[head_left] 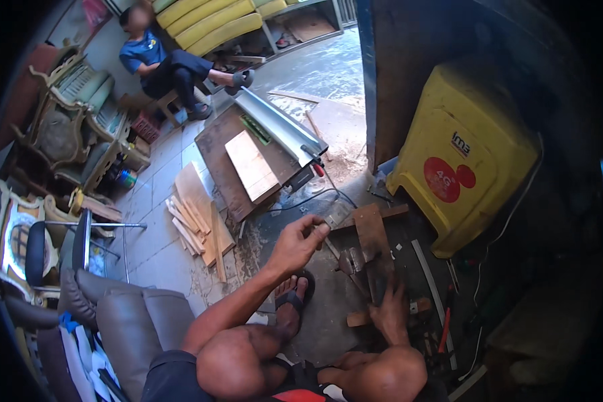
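Note:
My left hand (298, 244) is raised over the floor, its thumb and fingers pinched together. What lies between the fingertips is too small to make out. Lower down on the right, in shade, my right hand (390, 311) reaches forward with its fingers curled at a dark metal piece; what it grips is unclear. Just beyond it sits a dark metal vise-like tool (352, 261), against a low wooden frame (370, 228). A short wooden crosspiece (362, 318) lies beside my right hand. My sandalled foot (291, 301) stands to the left of the tool.
Cut wood strips (187, 224) lie on the tiles at left, near a table saw (214, 151) bearing a pale board (251, 164). A yellow plastic stool (465, 147) stands at right. Red-handled pliers (445, 321) lie below it. A person (147, 53) sits at back left beside stacked chair frames (80, 107).

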Available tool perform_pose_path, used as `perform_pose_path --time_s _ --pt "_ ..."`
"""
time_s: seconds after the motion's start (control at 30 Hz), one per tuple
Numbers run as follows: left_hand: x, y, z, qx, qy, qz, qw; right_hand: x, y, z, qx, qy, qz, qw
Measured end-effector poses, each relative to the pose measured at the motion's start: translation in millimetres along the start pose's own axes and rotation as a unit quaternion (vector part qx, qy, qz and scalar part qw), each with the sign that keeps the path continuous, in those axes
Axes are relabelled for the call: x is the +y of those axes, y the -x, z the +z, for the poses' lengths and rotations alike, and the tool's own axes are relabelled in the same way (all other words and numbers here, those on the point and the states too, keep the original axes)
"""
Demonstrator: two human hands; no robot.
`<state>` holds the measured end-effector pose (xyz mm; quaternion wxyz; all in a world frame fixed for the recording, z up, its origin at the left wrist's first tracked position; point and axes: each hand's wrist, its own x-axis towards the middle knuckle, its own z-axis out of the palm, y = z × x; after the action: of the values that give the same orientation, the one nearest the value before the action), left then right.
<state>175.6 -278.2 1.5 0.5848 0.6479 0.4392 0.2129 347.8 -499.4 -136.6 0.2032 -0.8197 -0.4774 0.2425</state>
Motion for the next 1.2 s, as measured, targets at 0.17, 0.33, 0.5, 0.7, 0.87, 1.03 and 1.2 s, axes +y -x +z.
perform_pose_path --time_s 0.17,0.33,0.5,0.7,0.87,1.03,1.2 --pt "28.5 9.2 -7.6 0.029 0.025 0.0 0.999 28.2 -5.1 -18.6 0.02 0.008 -0.009 1.0" --pt "34.9 27.2 -54.5 0.054 0.002 -0.013 0.998 50.4 0.3 -41.9 0.013 0.003 0.012 1.0" --pt "55.0 12.6 -95.0 0.095 0.034 -0.013 0.995 63.6 -7.8 -69.8 0.004 -0.006 -0.003 1.0" --pt "-5.2 -32.5 -198.6 0.241 0.056 0.004 0.969 85.2 -15.1 -65.0 -0.001 0.056 -0.024 0.998" --pt "-55.5 -105.0 -317.5 0.287 0.121 -0.002 0.95 43.0 -20.2 -100.0 -0.114 0.217 0.042 0.969" --pt "-96.9 -199.8 -435.0 0.362 0.062 0.016 0.93 -84.6 -79.3 -170.5 -0.216 0.234 0.002 0.948" --pt "-105.2 -299.9 -520.8 0.442 -0.209 0.015 0.872 -216.9 -160.1 -112.5 -0.273 0.072 -0.135 0.95"
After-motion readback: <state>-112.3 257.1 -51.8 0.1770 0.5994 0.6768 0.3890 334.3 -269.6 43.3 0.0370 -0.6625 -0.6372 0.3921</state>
